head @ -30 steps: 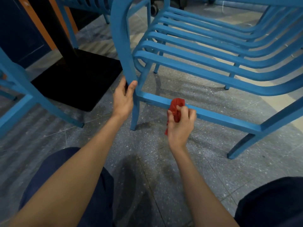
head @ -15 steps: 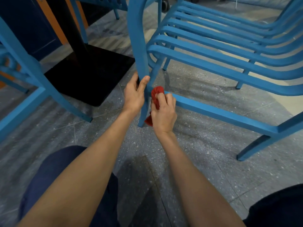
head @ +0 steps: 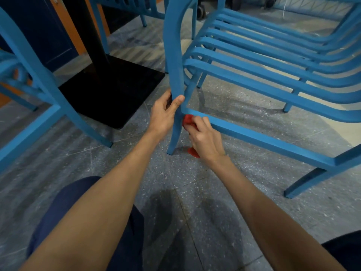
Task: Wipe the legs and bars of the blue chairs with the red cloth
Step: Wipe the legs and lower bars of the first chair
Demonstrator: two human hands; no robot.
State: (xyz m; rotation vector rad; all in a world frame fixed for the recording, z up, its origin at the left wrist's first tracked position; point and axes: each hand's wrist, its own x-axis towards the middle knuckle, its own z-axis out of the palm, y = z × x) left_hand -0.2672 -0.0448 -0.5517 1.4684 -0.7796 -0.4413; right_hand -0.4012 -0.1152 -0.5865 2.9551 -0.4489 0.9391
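Grey speckled floor (head: 195,184); left hand (head: 163,114) clamps chair leg (head: 174,65), right hand (head: 207,141) clamps red cloth (head: 188,120).

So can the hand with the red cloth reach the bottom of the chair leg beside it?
Probably yes. The right hand holds the red cloth right beside the chair leg, with nothing between them. The left hand grips the leg higher up, so its lower part is bare.
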